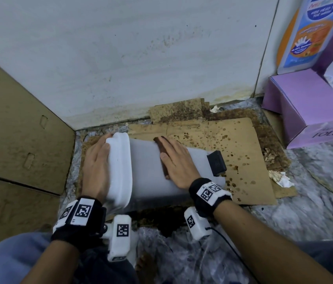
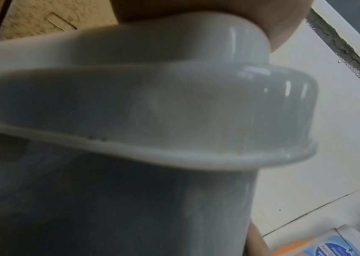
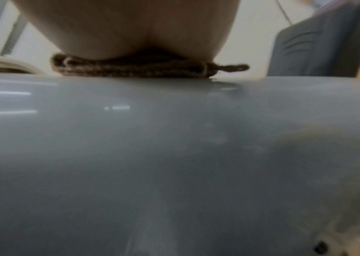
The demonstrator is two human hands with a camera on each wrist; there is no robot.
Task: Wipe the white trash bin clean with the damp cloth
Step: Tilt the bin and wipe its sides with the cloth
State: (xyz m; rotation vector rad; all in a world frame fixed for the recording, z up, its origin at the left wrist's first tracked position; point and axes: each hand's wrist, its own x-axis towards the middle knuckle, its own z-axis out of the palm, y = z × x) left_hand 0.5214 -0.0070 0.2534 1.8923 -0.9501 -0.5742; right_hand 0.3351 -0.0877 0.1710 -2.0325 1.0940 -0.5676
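**Two hands on the tipped bin**

Both our hands rest on the white plastic trash bin [image 1: 145,171], which lies on its side on a stained sheet of brown cardboard [image 1: 241,144] at the foot of a pale tiled wall [image 1: 120,58]. Our left hand [image 1: 96,167] lies flat with straight fingers against the bin's lidded end, steadying it. Our right hand [image 1: 177,162] is spread palm-down across the bin's upturned side, pressing the folded brown damp cloth [image 1: 162,154] beneath the fingers; in the right wrist view the cloth [image 3: 135,67] sits squashed between palm and plastic. A black pedal [image 1: 215,162] juts from the bin's base end. Purple cardboard boxes [image 1: 304,107] stand well apart at the right.
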